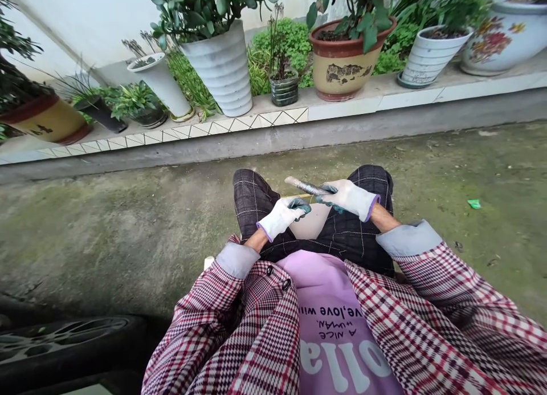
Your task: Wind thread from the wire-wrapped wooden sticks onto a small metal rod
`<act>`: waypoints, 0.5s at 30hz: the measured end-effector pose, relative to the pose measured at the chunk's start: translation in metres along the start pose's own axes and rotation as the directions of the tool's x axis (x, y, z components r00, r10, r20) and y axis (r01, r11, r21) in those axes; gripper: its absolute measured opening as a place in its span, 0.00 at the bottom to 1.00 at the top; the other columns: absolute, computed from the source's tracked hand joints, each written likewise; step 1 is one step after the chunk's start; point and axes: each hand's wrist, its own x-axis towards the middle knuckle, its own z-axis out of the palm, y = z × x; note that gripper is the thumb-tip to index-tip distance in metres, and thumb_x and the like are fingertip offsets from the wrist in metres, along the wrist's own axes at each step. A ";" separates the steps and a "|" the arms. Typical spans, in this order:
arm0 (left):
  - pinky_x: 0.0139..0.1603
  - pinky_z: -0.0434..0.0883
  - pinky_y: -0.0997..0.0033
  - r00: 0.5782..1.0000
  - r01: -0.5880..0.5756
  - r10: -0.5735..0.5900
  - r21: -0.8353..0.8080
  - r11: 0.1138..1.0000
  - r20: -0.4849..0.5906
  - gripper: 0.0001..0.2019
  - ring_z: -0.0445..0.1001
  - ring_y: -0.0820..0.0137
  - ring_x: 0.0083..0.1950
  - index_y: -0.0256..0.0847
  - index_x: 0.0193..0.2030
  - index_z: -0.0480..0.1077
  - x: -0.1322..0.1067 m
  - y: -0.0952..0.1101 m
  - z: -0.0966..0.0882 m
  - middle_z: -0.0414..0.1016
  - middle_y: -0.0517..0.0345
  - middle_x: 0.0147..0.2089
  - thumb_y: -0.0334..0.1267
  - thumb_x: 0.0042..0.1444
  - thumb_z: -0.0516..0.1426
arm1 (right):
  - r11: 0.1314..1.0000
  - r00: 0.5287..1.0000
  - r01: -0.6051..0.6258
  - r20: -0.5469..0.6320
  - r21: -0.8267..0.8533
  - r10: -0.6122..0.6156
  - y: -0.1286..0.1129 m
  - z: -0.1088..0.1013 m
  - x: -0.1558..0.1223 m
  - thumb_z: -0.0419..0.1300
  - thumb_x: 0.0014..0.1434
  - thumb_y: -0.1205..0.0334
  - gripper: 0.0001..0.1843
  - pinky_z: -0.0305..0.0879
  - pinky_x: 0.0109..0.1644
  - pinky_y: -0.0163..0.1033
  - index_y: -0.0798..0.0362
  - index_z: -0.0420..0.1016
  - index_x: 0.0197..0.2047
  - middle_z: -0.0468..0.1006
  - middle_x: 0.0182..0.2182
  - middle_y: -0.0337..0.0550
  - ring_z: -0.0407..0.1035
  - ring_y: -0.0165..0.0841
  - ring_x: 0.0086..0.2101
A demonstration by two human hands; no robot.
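I sit with both forearms over my lap, wearing white work gloves with dark grey-green palms and purple cuffs. My right hand (347, 196) is closed round a stick-like piece (305, 186) with a pale blunt end and a silvery wrapped middle; its other end is hidden in the glove. A thin yellowish strip (305, 196) runs just below that piece, between the hands. My left hand (284, 215) is lower and to the left, its fingertips pinched together near the strip. What they hold is too small to make out.
Ahead, a low tiled ledge (342, 105) carries several potted plants, including a tall white ribbed pot (226, 70) and a brown-rimmed pot (348, 64). A wheel (64, 341) stands at lower left. A green scrap (474, 203) lies on the mossy concrete to the right.
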 end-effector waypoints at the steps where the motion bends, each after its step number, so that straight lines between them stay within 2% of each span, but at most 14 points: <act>1: 0.29 0.64 0.76 1.000 0.007 -0.007 -0.051 0.999 0.003 0.08 0.65 0.78 0.26 0.33 0.31 0.74 0.000 0.001 -0.001 0.72 0.59 0.27 0.37 0.46 0.61 | 0.995 1.000 -0.022 0.019 0.101 0.020 -0.004 0.000 -0.003 0.64 0.55 0.54 0.11 0.55 0.20 0.32 0.53 0.72 0.31 0.69 0.20 0.35 0.60 0.25 0.18; 4: 0.30 0.67 0.75 0.999 -0.011 0.017 -0.144 0.989 0.035 0.09 0.68 0.77 0.28 0.32 0.33 0.75 -0.001 0.004 -0.005 0.74 0.56 0.29 0.36 0.47 0.61 | 0.916 0.998 -0.053 0.057 0.399 0.033 -0.009 0.002 -0.008 0.66 0.53 0.51 0.15 0.58 0.16 0.31 0.55 0.73 0.33 0.69 0.20 0.35 0.60 0.24 0.16; 7: 0.33 0.67 0.74 0.997 -0.053 0.059 -0.116 0.992 0.053 0.08 0.70 0.75 0.30 0.32 0.33 0.75 0.000 0.004 -0.010 0.75 0.55 0.29 0.36 0.48 0.61 | 0.845 0.986 -0.092 0.169 0.526 0.003 -0.008 0.004 -0.009 0.68 0.51 0.50 0.17 0.59 0.14 0.31 0.55 0.74 0.33 0.70 0.19 0.35 0.61 0.24 0.15; 11: 0.33 0.67 0.73 0.994 -0.091 0.092 -0.027 0.996 0.063 0.05 0.69 0.73 0.30 0.33 0.29 0.73 0.002 -0.001 -0.014 0.74 0.55 0.28 0.34 0.47 0.60 | 0.883 0.908 -0.100 0.405 0.458 -0.107 -0.008 0.006 -0.012 0.69 0.50 0.52 0.15 0.60 0.15 0.29 0.56 0.74 0.31 0.73 0.20 0.36 0.63 0.24 0.15; 15: 0.39 0.69 0.73 0.955 -0.222 0.201 0.077 0.972 0.216 0.08 0.72 0.71 0.35 0.33 0.34 0.76 0.001 -0.003 -0.021 0.77 0.53 0.34 0.33 0.47 0.58 | 0.940 0.851 -0.003 0.494 0.342 -0.177 -0.008 0.003 -0.013 0.67 0.51 0.54 0.14 0.60 0.17 0.28 0.57 0.77 0.33 0.74 0.21 0.36 0.64 0.23 0.16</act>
